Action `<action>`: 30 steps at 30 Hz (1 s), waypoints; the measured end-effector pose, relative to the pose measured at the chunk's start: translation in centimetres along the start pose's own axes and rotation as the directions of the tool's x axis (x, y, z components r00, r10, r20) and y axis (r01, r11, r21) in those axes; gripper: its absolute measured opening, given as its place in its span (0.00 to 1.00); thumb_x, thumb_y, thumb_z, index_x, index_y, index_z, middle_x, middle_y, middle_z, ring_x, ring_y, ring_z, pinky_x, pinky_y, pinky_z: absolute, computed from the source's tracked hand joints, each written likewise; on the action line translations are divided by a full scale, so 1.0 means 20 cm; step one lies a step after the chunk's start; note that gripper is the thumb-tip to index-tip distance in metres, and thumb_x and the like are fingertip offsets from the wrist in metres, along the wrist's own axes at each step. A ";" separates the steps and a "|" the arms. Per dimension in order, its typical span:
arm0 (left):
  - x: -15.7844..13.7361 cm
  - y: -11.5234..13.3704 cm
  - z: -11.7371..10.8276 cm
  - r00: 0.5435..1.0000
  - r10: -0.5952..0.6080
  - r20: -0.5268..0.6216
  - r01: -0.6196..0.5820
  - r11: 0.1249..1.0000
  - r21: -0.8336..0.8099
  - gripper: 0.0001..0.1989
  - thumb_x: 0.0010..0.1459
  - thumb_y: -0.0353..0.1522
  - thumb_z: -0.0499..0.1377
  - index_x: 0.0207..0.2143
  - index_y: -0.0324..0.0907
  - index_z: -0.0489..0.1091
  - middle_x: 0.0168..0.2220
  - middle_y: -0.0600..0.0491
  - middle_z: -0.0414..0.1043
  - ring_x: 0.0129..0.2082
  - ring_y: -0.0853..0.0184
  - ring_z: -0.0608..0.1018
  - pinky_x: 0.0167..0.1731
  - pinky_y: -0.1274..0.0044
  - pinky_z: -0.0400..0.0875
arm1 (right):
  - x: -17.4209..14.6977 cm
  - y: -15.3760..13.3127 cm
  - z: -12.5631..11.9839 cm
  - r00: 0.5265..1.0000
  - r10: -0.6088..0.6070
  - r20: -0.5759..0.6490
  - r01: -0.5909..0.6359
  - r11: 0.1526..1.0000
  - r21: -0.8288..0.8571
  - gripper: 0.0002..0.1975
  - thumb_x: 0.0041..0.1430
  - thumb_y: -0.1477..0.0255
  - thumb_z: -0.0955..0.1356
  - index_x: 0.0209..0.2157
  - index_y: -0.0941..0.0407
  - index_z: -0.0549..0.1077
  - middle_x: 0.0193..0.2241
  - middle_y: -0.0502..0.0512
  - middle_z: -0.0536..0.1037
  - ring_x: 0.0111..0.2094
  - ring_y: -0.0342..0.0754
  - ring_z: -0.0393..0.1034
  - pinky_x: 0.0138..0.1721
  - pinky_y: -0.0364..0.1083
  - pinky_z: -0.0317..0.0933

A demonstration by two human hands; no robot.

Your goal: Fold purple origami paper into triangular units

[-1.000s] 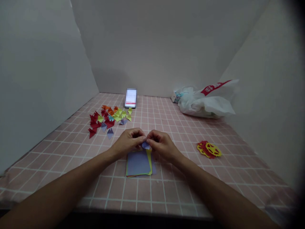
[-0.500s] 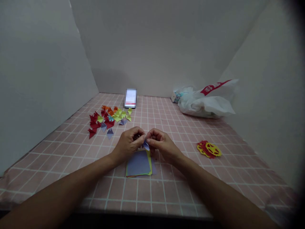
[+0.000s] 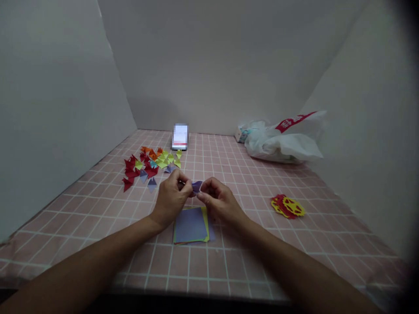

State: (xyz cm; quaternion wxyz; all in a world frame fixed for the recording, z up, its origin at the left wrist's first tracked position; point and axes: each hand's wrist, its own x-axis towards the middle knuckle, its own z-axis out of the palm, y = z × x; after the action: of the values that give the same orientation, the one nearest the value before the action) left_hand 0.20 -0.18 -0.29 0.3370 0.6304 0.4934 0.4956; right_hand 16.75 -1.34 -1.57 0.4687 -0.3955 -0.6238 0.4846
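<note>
A small folded piece of purple paper is held above the table. My left hand is closed, pinching its left end between thumb and fingers. At the paper's right end, my right hand has its curled thumb and forefinger against the edge; how firmly they grip is hard to make out. Just below the hands lies a stack of square paper, purple on top, with yellow and green edges showing beneath. Several folded paper pieces in red, orange, yellow, blue and purple are spread beyond my left hand.
A lit phone stands upright near the back wall. Back right lie a white plastic bag and a small patterned box. Red and yellow gear-shaped cutouts rest on the checked tablecloth at right. Pale walls enclose three sides.
The purple paper has been raised slightly and turned, so more of it shows between my hands. My left hand has shifted up and left, opening a wider gap between the hands.
</note>
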 end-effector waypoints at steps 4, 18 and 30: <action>-0.02 0.00 0.01 1.000 0.017 -0.008 -0.017 1.000 -0.006 0.05 0.55 0.30 0.59 0.30 0.43 0.63 0.26 0.59 0.67 0.24 0.70 0.77 0.24 0.79 0.74 | -0.01 0.02 0.00 0.998 -0.040 -0.044 0.034 0.991 -0.133 0.10 0.56 0.67 0.72 0.29 0.55 0.67 0.26 0.47 0.68 0.27 0.43 0.61 0.28 0.43 0.55; -0.06 0.04 0.04 0.982 -0.181 0.060 0.190 0.953 -0.238 0.09 0.56 0.35 0.60 0.36 0.41 0.65 0.29 0.57 0.70 0.25 0.70 0.79 0.24 0.79 0.76 | -0.02 0.02 0.01 0.977 -0.187 -0.103 0.163 0.964 -0.209 0.18 0.58 0.72 0.71 0.50 0.50 0.68 0.33 0.48 0.70 0.25 0.41 0.63 0.26 0.43 0.59; -0.07 0.02 0.04 1.000 0.020 0.014 -0.019 0.996 -0.093 0.03 0.59 0.30 0.57 0.37 0.42 0.68 0.27 0.58 0.71 0.26 0.70 0.81 0.29 0.78 0.76 | -0.02 -0.02 -0.02 0.893 -0.450 0.002 0.387 0.767 -0.512 0.05 0.61 0.79 0.66 0.34 0.54 0.69 0.44 0.58 0.71 0.38 0.47 0.70 0.31 0.45 0.66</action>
State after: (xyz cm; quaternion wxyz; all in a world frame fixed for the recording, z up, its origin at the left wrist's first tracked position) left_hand 0.95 -1.50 -0.55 0.3646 0.6225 0.4613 0.5165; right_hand 17.29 -1.72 -1.25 0.4832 -0.3823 -0.7702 0.1645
